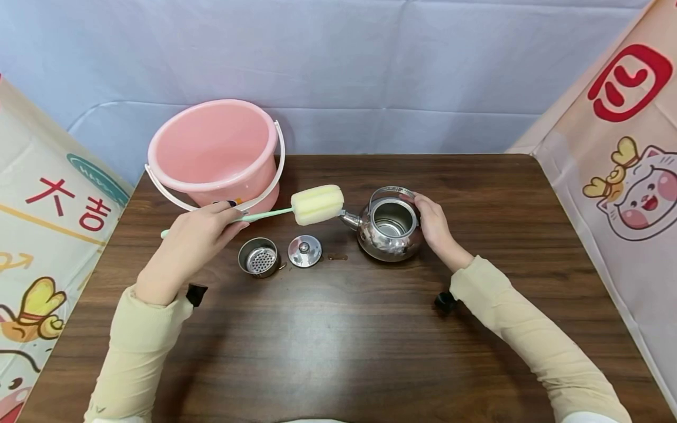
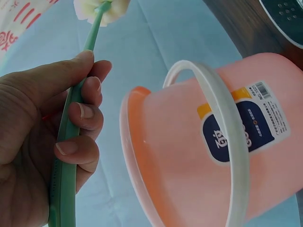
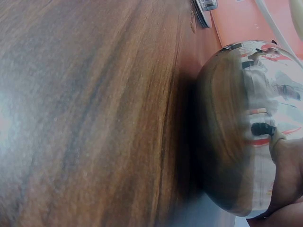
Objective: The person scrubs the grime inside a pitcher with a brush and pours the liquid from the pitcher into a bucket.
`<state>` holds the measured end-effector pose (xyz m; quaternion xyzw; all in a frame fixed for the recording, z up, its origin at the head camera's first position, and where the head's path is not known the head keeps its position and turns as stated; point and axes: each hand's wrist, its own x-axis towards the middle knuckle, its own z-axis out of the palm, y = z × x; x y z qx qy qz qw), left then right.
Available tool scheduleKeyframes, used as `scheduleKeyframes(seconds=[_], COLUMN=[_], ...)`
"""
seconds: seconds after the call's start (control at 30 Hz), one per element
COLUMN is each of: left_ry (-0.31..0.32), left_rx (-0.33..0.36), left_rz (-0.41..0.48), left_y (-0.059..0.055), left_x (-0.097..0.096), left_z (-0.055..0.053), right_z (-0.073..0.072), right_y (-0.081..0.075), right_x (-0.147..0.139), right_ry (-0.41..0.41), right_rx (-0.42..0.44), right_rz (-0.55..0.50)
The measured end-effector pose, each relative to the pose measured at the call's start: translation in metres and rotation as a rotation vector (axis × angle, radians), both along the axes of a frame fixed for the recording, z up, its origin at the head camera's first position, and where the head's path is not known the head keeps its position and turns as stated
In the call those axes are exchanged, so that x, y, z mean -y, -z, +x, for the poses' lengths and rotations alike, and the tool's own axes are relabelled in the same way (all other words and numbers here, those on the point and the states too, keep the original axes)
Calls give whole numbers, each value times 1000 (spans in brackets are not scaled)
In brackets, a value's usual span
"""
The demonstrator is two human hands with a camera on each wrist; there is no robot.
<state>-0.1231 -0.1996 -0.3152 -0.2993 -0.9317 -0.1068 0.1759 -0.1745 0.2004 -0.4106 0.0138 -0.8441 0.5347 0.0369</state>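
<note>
Leftmost, the left hand (image 1: 197,237), thumb and fingers closed round the green handle of a sponge brush (image 1: 317,205); just beyond, between ten and eleven o'clock on the brown desk (image 1: 328,335), a pink bucket (image 1: 211,141). Next, a metal strainer (image 1: 259,259) between three and four o'clock from that hand, then a shiny lid (image 1: 304,252) just beside it at three o'clock. Toward twelve o'clock from the lid, the brush's yellow end beside the spout of a metal kettle (image 1: 386,243); touching or not, impossible to tell. Kettle upright, open-topped, between one and two o'clock on the desk, spout toward ten. Rightmost, the right hand (image 1: 436,225), partly closed on the kettle's side near the rim, some fingers hidden.
</note>
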Motion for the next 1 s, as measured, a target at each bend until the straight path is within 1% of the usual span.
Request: scheduleKeyframes(seconds=[0.07, 0.2, 0.3, 0.43, 0.5, 0.67, 0.83, 1.0], left_ry=[2, 30, 58, 81, 90, 95, 108, 123], left_rx=[6, 10, 5, -3, -3, 7, -14, -23], left_rz=[0, 3, 4, 9, 8, 1, -7, -34], left_y=[-1, -4, -6, -10, -12, -15, -20, -24], left_x=[-2, -8, -12, -19, -22, -28, -38, -48], left_z=[-1, -4, -7, -11, -13, -18, -23, -28], right_z=[0, 1, 2, 2, 1, 0, 0, 1], right_y=[0, -1, -2, -3, -3, -2, -2, -2], right_x=[0, 1, 1, 1, 1, 1, 0, 0], right_ry=[-8, -18, -18, -18, -5, 8, 13, -16], right_rx=[-2, -3, -2, 3, 7, 7, 7, -3], right_rz=[-10, -28, -35, -39, -33, -18, -13, -20])
